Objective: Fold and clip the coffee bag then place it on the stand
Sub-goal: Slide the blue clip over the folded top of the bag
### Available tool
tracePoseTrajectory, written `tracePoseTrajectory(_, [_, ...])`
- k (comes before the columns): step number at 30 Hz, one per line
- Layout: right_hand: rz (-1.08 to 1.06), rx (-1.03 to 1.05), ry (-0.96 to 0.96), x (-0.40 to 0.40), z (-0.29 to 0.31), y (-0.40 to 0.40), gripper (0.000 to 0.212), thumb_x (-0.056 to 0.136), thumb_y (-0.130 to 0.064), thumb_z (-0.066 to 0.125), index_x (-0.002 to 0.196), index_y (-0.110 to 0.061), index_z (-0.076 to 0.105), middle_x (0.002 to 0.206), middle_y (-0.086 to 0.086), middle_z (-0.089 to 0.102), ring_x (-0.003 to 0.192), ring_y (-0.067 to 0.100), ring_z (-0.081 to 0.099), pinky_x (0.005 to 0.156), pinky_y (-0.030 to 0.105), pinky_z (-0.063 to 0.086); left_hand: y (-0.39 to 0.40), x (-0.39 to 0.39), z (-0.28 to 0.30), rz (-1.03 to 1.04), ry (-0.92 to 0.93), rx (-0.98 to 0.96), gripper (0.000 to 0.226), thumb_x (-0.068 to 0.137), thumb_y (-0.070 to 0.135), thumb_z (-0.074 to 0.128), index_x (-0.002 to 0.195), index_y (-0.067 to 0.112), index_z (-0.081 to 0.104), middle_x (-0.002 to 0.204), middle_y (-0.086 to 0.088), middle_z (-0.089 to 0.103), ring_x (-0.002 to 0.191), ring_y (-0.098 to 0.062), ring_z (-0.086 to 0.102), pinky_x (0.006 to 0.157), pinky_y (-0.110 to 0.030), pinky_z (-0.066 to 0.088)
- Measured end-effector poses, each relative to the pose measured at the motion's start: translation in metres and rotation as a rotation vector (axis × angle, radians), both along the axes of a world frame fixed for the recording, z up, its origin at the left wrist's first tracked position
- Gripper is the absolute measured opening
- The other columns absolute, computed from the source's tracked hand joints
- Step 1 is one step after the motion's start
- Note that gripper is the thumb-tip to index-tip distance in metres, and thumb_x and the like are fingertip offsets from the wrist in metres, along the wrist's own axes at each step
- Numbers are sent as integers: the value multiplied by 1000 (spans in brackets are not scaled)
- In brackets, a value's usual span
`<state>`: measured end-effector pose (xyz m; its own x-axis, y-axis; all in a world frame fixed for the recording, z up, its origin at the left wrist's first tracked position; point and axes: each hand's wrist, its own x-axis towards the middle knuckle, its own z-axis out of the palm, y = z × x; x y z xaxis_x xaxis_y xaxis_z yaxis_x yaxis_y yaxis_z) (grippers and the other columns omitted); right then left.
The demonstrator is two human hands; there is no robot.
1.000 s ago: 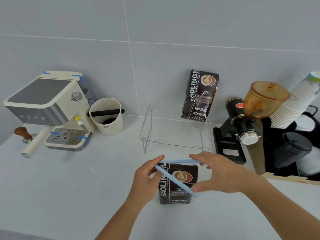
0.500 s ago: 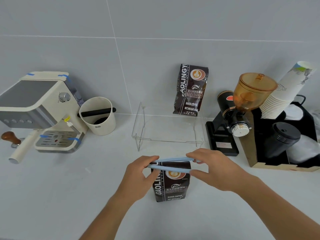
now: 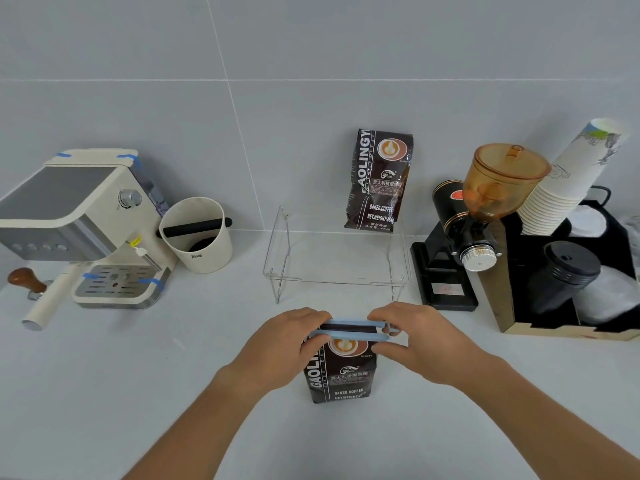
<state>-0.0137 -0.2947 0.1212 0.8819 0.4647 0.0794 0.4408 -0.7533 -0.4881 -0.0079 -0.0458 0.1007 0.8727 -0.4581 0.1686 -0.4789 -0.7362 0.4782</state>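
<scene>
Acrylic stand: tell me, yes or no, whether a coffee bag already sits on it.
Yes: a dark coffee bag stands upright at the back right of the clear acrylic stand, leaning towards the wall.

Hands cover ends of blue clip point(image 3: 349, 330); coffee bag point(image 3: 341, 375) top fold hidden; forearms cut off at bottom edge.

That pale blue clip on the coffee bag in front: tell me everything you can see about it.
The pale blue clip is a long, thin, plastic-looking bar clip with two arms. It lies level across the folded top of the near coffee bag, one arm behind the fold and one in front, a dark strip of bag showing between them. The left hand pinches one end, the right hand the other. Whether it is latched cannot be told.
</scene>
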Motion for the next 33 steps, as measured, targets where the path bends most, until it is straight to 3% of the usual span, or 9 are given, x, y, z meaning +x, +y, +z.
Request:
tracePoseTrajectory(5, [-30,28,-8,-1,0,4,15,88,-27,66,102,-22,67,88,-4,70,76,13,59,68,24,50,-2,0,-2,-13,-35,18,31,96,30,51,124,19,58,113,3,67,98,-15,60,81,-19,42])
tracePoseTrajectory(10, [-34,44,-12,-2,0,5,13,89,-24,65,101,-18,69,86,0,71,74,17,60,69,33,52,-2,-3,-3,-27,-66,33,29,96,26,53,122,15,59,109,-1,68,96,-19,61,81,-26,47])
tracePoseTrajectory(16, [-40,75,-30,-5,-4,7,16,88,-20,67,103,-16,70,90,3,74,76,21,64,71,38,55,-2,-3,-6,-27,-77,29,29,96,26,52,122,14,58,111,-3,67,97,-18,61,81,-25,47])
tracePoseTrajectory(26, [-65,70,-1,-3,-3,-3,24,83,-33,71,105,-23,69,91,-1,76,77,15,67,68,39,59,1,0,-6,-39,-3,23,32,99,30,47,127,16,54,117,0,63,102,-13,56,81,-17,41])
tracePoseTrajectory(33, [-49,96,-25,-5,-9,-1,13,88,-23,67,100,-18,71,81,2,74,69,20,63,65,39,55,0,0,-11,-22,-50,5,30,97,28,51,124,16,57,114,0,66,101,-15,59,81,-18,41])
